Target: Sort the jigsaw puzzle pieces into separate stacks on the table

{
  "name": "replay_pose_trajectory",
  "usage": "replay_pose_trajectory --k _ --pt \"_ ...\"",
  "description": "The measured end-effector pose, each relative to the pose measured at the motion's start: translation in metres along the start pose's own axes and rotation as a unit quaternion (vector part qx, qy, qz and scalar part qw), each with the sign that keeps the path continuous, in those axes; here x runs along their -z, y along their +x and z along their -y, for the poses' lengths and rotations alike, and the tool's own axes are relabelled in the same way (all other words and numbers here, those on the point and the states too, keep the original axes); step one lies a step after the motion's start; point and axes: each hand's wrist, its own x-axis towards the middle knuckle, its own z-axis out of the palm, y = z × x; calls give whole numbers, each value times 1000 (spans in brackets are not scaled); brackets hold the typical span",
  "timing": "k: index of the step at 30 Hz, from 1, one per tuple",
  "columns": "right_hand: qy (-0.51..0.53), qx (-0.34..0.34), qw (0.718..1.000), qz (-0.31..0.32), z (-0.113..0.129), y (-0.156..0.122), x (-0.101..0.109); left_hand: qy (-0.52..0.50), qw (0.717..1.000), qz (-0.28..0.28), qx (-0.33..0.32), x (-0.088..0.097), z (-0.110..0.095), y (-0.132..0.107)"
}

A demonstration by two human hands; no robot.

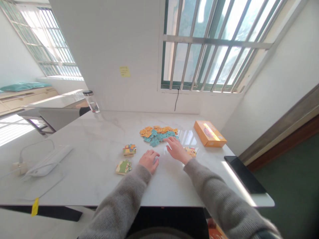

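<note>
A heap of orange and blue jigsaw puzzle pieces (159, 133) lies in the middle of the white table. My right hand (176, 149) reaches to the near edge of this heap, fingers stretched out and apart; whether a fingertip touches a piece is hard to tell. My left hand (149, 160) rests low over the table, nearer to me, with its fingers loosely curled and nothing visible in them. Left of it are a small stack of colourful puzzle pieces (129, 150) and a green stack (124, 167). More printed pieces (190, 152) lie just beyond my right wrist, partly hidden.
An orange box (209, 134) sits at the back right, with a black tablet (244, 174) along the right edge. On the left are a white power strip (48, 161) with cables and a clear bottle (92, 102) at the far corner. The table (84, 179) meets a wall behind.
</note>
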Motion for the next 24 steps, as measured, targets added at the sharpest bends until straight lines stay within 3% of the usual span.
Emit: replay_pose_trajectory --k 5,8,16,24 --pt "-170 61 981 74 0 38 -8 -42 997 -50 34 1 5 3" --pt "-200 99 970 93 1 51 -20 -50 995 -68 49 5 3 2" --pt "-215 101 960 145 2 84 -34 -35 991 -116 56 14 -2 1" --pt "-206 123 966 98 4 81 -29 -56 984 -156 61 19 -5 1"
